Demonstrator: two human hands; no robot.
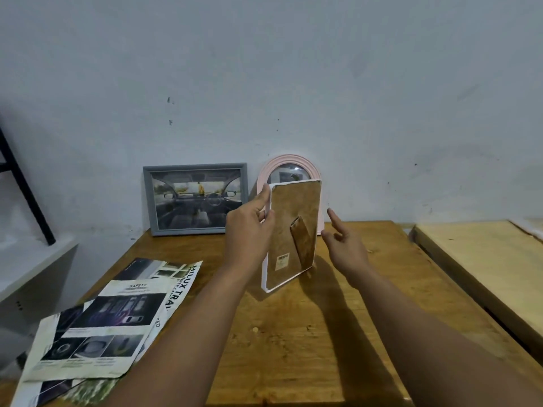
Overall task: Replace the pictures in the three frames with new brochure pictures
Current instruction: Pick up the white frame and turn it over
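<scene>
My left grip (pixel 249 227) pinches the white frame's (pixel 291 236) left edge, back facing me, stand out, upright on the bench (pixel 293 333) at 12 o'clock | right grip (pixel 343 242) open, just beside it, not touching | brochures (pixel 100 318) at 9 | grey frame (pixel 195 199) at 11 | pink arched frame (pixel 289 168) behind.

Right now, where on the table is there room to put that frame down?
Bare wood lies in the near middle of the brown wooden table, between the car brochure pages and the table's right edge. The left side is crowded with those pages. The back is crowded with the grey rectangular frame and pink arched frame. The left hand holds the white-edged frame.
</scene>
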